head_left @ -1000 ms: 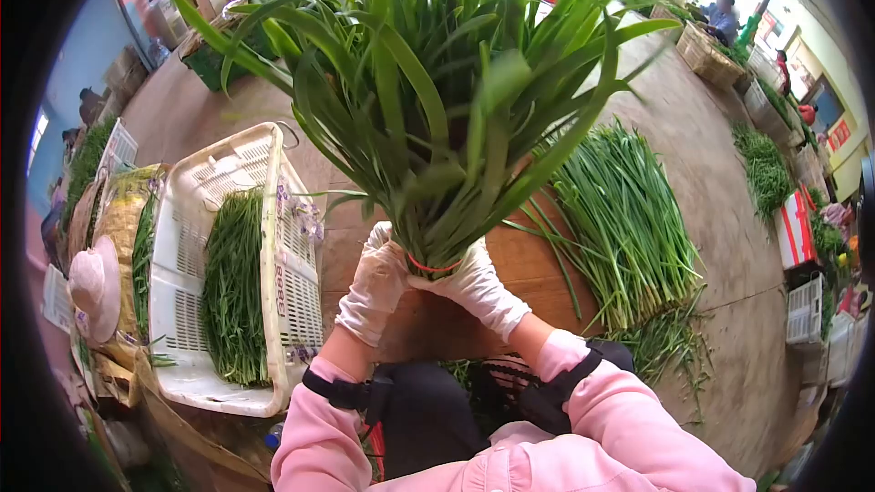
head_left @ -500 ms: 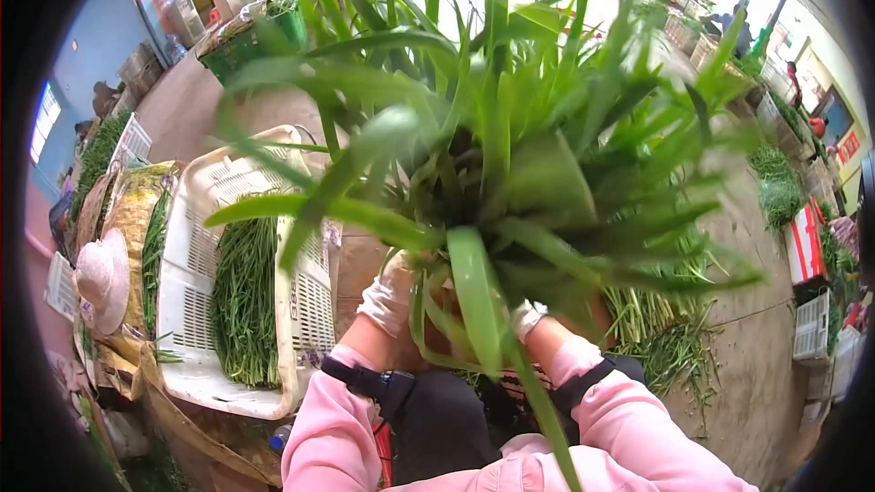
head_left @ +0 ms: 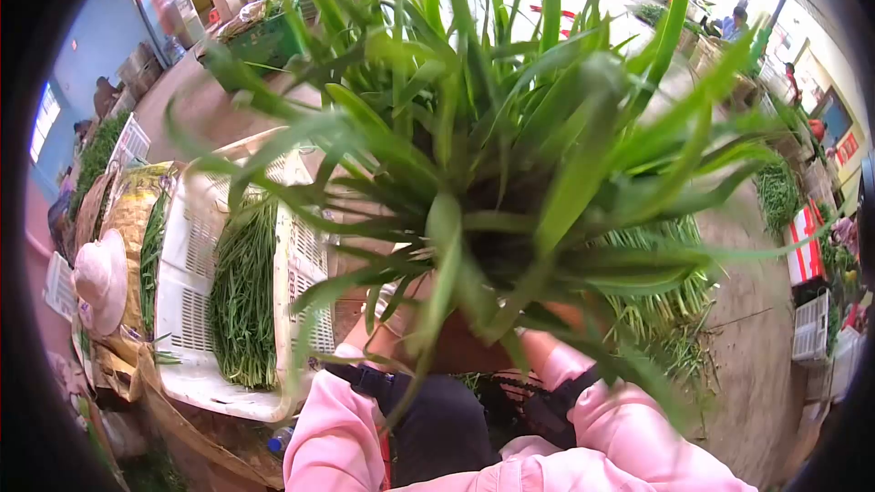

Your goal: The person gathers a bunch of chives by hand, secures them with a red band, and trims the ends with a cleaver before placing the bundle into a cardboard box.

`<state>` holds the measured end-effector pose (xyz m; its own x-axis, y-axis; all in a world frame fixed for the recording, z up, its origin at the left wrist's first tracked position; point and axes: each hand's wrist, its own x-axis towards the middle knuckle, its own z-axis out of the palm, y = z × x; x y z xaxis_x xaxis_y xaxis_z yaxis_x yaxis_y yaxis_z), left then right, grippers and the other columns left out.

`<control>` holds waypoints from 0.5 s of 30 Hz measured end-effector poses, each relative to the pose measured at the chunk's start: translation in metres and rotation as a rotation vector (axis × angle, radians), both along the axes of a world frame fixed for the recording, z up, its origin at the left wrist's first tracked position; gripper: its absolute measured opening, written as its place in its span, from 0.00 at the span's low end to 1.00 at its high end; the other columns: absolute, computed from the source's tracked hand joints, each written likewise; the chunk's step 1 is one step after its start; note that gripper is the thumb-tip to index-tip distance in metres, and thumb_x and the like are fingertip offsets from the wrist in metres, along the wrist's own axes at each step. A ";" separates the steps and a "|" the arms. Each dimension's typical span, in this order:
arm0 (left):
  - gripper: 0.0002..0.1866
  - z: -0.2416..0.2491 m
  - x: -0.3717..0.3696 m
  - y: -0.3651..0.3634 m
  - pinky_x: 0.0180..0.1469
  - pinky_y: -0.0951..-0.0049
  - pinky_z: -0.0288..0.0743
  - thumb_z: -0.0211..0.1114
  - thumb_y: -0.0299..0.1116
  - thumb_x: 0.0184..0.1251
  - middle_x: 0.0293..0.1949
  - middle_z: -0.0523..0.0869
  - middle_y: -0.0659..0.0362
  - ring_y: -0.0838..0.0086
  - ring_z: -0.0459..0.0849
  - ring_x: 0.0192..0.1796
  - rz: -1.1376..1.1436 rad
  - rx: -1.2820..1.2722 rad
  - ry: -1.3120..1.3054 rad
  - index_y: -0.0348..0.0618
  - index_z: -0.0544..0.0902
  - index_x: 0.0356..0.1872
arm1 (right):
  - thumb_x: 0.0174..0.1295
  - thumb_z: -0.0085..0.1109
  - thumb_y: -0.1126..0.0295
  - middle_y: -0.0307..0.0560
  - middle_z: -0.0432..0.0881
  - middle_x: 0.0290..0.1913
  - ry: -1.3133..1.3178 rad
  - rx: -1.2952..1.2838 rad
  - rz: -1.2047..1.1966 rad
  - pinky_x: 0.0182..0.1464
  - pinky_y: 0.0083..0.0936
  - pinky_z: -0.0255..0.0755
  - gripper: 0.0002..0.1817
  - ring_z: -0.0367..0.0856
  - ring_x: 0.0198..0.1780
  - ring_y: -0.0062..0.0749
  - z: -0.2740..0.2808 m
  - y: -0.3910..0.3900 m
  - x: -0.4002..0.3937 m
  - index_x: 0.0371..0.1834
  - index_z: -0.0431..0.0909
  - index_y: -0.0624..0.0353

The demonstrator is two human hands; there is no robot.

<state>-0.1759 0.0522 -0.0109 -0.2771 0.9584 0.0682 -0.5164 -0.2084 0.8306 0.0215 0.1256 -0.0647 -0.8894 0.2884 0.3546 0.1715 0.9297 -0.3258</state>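
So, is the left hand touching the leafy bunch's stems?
Cannot tell. In the head view, blurred leaves of the leafy bunch spread over the left hand; only bits of white glove show, and the grip is hidden.

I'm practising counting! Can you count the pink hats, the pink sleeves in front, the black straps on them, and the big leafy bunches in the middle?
Pink hat: 1
Pink sleeves: 2
Black straps: 2
Big leafy bunch: 1
Total: 6
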 end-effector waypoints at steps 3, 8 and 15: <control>0.10 0.013 0.008 -0.001 0.51 0.74 0.78 0.61 0.38 0.81 0.43 0.86 0.60 0.77 0.84 0.45 0.095 0.048 -0.029 0.41 0.81 0.50 | 0.65 0.66 0.55 0.45 0.84 0.59 0.305 -0.872 -0.225 0.65 0.35 0.73 0.22 0.81 0.58 0.38 0.142 -0.024 -0.029 0.59 0.80 0.52; 0.13 0.126 0.046 -0.030 0.48 0.78 0.75 0.61 0.42 0.82 0.41 0.85 0.62 0.82 0.80 0.43 0.119 -0.131 -0.048 0.44 0.78 0.52 | 0.54 0.77 0.57 0.41 0.85 0.54 0.605 -0.601 -0.181 0.59 0.32 0.77 0.34 0.83 0.52 0.32 0.165 -0.037 -0.018 0.63 0.75 0.55; 0.12 0.129 0.071 -0.048 0.23 0.74 0.66 0.70 0.41 0.74 0.22 0.78 0.68 0.85 0.70 0.22 0.427 -0.553 0.521 0.43 0.83 0.37 | 0.69 0.70 0.58 0.37 0.84 0.51 0.560 -1.473 -0.200 0.55 0.28 0.78 0.25 0.81 0.49 0.20 0.161 -0.074 0.032 0.63 0.76 0.59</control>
<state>-0.1049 0.0038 0.1182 -0.6831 0.7129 -0.1582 -0.0121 0.2056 0.9786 0.0537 0.0519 0.0961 -0.6549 0.7521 -0.0734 -0.1985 -0.2649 -0.9436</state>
